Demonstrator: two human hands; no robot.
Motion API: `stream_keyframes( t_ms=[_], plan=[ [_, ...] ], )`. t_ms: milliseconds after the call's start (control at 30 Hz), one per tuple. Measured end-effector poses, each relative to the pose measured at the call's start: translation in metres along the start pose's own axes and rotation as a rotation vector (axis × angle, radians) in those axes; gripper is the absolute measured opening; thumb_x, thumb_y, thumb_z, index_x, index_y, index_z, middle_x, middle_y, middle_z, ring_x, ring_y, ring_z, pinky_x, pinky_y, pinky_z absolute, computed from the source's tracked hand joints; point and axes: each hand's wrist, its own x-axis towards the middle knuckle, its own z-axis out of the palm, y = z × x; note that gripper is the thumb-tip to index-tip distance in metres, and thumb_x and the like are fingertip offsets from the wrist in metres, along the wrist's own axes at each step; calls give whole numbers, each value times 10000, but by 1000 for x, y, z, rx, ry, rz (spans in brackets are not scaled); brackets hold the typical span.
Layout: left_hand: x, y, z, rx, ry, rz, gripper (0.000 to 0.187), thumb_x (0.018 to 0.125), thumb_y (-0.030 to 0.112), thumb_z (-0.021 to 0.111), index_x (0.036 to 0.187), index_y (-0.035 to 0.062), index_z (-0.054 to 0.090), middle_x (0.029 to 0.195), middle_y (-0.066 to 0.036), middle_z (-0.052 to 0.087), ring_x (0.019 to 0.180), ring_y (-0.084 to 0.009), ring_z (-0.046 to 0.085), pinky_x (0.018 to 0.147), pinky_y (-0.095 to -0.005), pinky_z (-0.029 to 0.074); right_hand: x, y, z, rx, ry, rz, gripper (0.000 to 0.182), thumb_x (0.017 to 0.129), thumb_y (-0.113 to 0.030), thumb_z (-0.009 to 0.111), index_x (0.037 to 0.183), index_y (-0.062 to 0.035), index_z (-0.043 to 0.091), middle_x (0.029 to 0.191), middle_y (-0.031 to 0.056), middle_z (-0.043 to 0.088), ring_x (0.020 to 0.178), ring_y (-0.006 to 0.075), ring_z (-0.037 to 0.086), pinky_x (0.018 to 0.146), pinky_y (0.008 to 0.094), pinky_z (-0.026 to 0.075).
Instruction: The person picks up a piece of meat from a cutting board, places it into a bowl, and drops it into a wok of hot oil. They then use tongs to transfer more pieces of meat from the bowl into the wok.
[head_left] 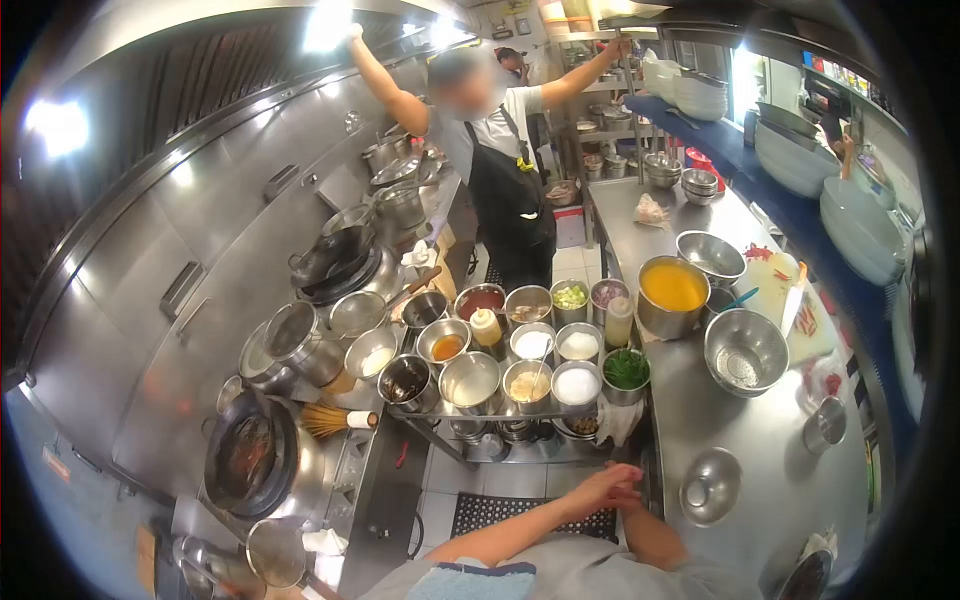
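Note:
My left hand [598, 488] and my right hand [629, 492] are clasped together in front of my body, above the black perforated floor mat [480, 512]. Their fingers are folded against each other, and no object shows in them. Just beyond them stands a metal cart [430, 418] with several steel containers of ingredients on top. Nearest my hands are a container of chopped green herbs [627, 368] and one of white powder [576, 385]. A white cloth [622, 422] hangs at the cart's right end. To the right of my hands a metal bowl [722, 482] sits on the steel counter [690, 425].
Across the cart stands a person in a black apron [508, 200], both arms raised. On the left are a wok [245, 450], a bamboo brush [325, 420] and several pots. A pot of orange liquid [673, 290], a colander [745, 350] and a knife [794, 300] occupy the right counter.

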Motion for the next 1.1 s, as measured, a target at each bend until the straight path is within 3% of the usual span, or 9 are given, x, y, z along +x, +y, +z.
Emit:
stream_keyframes(
  t_ms=[167,267,400,533,700,767,867,933,1100],
  plan=[
    [-25,-7,-119,349,285,86,370,969,363,483,1194,75,545,1094,-67,614,962,-187,617,813,-332,514,61,-29,-24,471,178,150,514,801,-294,687,1240,-66,547,1050,137,653,902,258,633,785,417,505],
    [-57,-46,-227,916,592,-15,371,893,371,573,1120,78,597,933,-71,683,819,-188,655,735,-323,519,36,-112,-87,815,520,130,432,748,-145,721,1110,-20,520,768,67,599,650,174,598,468,319,463],
    [-121,-91,-327,1177,694,-103,283,827,330,583,882,73,687,833,-144,685,744,-278,666,713,-381,525,82,-70,-64,1129,477,220,328,749,-98,662,1035,9,543,877,116,622,651,142,566,535,297,457],
    [-153,-134,-451,1804,20,-364,280,797,303,589,839,44,687,797,-182,670,733,-296,666,732,-400,542,86,-61,-59,978,957,219,360,724,-16,577,1070,-31,478,876,87,585,598,183,577,417,274,422],
    [-194,-118,-531,1013,254,-221,311,782,282,596,984,60,678,836,-158,680,734,-343,663,743,-412,544,73,-77,-89,836,749,231,221,735,-72,567,943,-3,539,742,111,583,541,214,587,432,317,470],
    [-157,-89,-562,1159,303,-508,358,778,273,600,1056,52,645,911,-157,672,809,-353,659,803,-410,531,69,-76,-99,574,657,329,163,740,-125,587,828,12,588,631,119,580,496,225,589,444,341,503],
    [-130,-47,-589,1792,626,-478,483,772,302,608,1172,33,576,1158,-179,608,1098,-343,578,952,-403,466,89,-18,-95,140,696,260,208,732,-175,628,760,26,585,617,130,606,531,232,636,474,352,537],
    [-132,9,-548,1500,1088,-497,553,763,319,619,1242,55,540,1298,-186,529,1227,-352,477,998,-408,430,66,-47,-109,206,655,296,211,729,-163,642,786,35,599,652,137,629,573,237,660,494,354,552],
    [-120,36,-600,1407,936,-536,563,746,268,646,1254,55,528,1280,-195,539,1208,-317,511,998,-390,433,44,-72,-143,22,431,342,363,721,-35,648,1070,42,585,763,147,661,672,233,687,540,338,579]
  ],
)
